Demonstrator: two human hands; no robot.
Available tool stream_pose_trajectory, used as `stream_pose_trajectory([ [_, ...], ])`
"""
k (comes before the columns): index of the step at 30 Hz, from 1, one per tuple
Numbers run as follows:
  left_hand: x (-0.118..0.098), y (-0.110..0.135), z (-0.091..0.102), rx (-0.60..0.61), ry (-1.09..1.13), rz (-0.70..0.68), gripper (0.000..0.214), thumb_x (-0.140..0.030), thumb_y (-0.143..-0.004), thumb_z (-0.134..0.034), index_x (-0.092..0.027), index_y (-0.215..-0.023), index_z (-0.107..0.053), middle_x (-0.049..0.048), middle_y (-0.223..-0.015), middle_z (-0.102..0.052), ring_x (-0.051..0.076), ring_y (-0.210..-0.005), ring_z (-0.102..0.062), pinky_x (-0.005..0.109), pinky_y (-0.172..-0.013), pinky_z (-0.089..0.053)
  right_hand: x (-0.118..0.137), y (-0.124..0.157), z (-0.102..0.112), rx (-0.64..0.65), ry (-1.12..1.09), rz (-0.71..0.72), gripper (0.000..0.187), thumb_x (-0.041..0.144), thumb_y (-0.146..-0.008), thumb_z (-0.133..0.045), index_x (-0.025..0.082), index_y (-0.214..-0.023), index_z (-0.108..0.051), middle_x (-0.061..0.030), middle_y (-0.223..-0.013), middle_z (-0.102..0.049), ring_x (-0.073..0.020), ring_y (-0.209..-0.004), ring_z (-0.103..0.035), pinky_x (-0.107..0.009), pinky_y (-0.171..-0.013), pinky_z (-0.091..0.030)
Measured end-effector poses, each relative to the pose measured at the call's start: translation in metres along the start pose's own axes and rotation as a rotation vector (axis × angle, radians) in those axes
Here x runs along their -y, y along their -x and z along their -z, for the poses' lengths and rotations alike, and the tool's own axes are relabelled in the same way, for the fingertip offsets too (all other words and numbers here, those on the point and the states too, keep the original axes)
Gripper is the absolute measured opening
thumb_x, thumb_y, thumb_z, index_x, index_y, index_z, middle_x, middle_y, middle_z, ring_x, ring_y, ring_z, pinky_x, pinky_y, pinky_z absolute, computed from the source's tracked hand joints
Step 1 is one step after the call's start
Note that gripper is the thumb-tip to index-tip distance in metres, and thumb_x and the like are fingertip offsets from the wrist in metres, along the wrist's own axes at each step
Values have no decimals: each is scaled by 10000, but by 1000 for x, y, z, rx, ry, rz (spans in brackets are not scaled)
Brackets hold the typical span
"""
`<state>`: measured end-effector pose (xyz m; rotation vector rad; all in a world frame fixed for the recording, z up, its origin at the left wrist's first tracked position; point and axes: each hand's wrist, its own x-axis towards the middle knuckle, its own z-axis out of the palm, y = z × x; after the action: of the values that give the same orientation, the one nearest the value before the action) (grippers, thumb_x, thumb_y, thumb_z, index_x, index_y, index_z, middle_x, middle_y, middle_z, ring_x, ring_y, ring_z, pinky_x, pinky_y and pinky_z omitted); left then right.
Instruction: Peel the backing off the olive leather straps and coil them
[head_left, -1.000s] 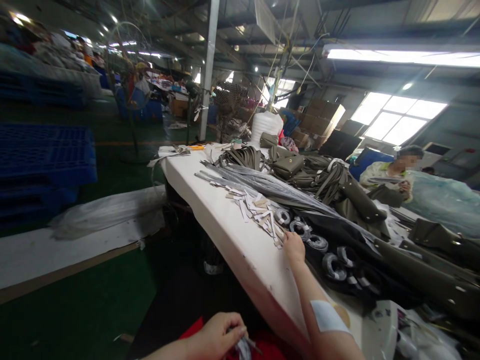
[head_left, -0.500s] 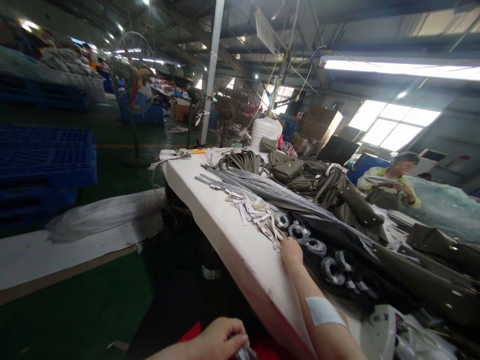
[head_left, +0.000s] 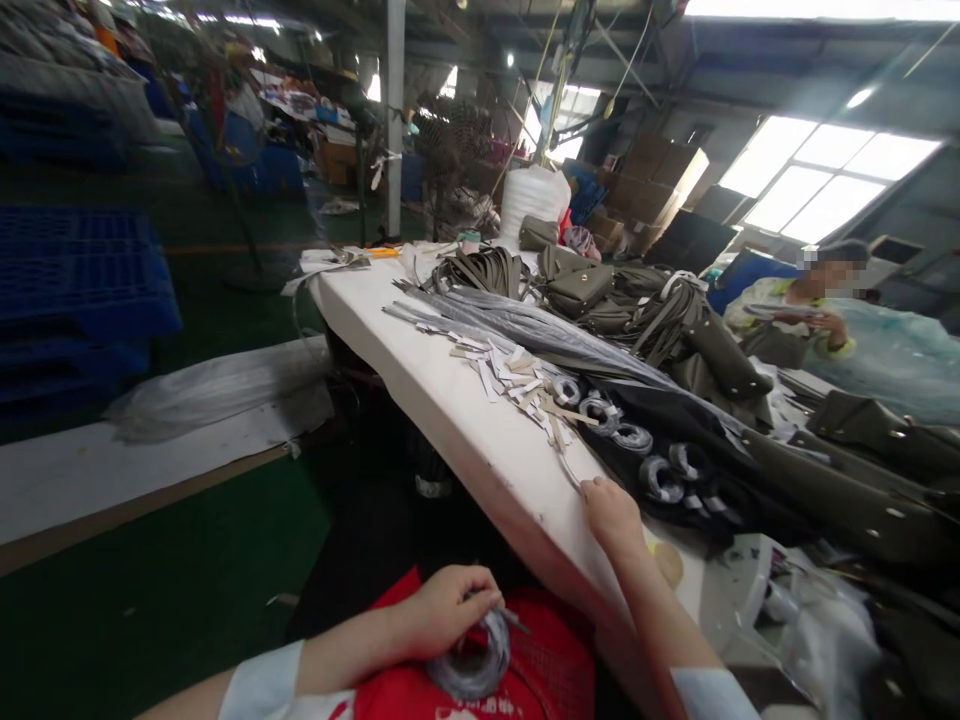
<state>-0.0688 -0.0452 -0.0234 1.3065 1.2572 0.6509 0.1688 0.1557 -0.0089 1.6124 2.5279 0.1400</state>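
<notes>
My left hand (head_left: 454, 605) is closed over the top of a coiled strap in clear plastic (head_left: 487, 665), held above my red apron (head_left: 397, 690). A short thin end sticks out beside its fingers. Over the table's near edge, my right hand (head_left: 611, 512) is closed with its fingertips pinching a thin pale strip (head_left: 568, 468). The strip reaches back to a loose pile of cut paper strips (head_left: 510, 375). Several similar coiled straps (head_left: 661, 480) lie on black material just beyond my right hand.
Long grey straps (head_left: 495, 320) and olive bags (head_left: 577, 290) cover the far side of the white table (head_left: 420, 400). A white machine (head_left: 739, 590) with plastic stands at right. Across the table a person (head_left: 795, 300) handles something. Blue pallets (head_left: 75, 290) are stacked at left.
My right hand has drawn back from the paper pile toward me, with a strip now trailing from its fingers. The left hand's coil has come into fuller view as the camera tilted down.
</notes>
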Motion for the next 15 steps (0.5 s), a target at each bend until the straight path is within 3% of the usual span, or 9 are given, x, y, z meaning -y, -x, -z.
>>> stream_pose_trajectory([
  [4,-5,-3,-2,37,16,6,420,-530,-876,-487,-154,-868,-674,13,-724,-629,145,-663,-554,220,-618,-420,5,25,-10,-14,-30,3,252,220,-968,-434,172,-962,-681,-108,-953,-665,-221,-952,-596,-297,-816,-392],
  [9,-8,-4,-2,23,-29,3,403,-524,-876,-484,-168,-831,-668,0,-696,-615,140,-646,-541,215,-592,-402,13,15,-12,-101,-104,-20,302,343,-982,-453,196,-1196,-606,-88,-1096,-640,-200,-1037,-562,-270,-900,-367],
  [15,-7,-1,0,-4,0,26,413,-528,-876,-481,-156,-820,-651,0,-704,-607,131,-636,-537,209,-588,-404,23,6,-17,-125,-149,-13,276,293,-999,-413,205,-1027,-673,-71,-993,-648,-184,-983,-564,-258,-861,-363],
])
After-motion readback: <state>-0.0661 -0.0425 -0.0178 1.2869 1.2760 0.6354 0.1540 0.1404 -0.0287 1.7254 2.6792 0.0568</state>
